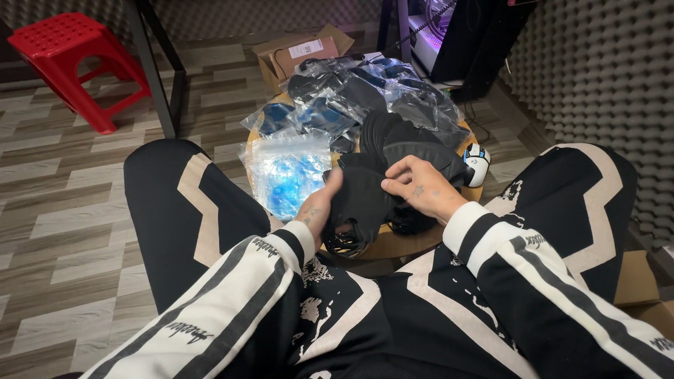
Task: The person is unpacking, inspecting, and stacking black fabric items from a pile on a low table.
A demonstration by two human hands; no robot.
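I sit with a small round wooden table between my knees. My left hand grips a black face mask from below, fingers curled around its left side. From the right, my right hand pinches the same mask's upper edge. Its ear loops hang down under my left hand. Behind it lies a pile of loose black masks. To the left rests a stack of clear plastic bags with blue showing through.
Several bagged black masks cover the table's far side. A white computer mouse sits at the right edge. An open cardboard box stands behind, a red plastic stool far left, a black desk leg nearby, foam panels right.
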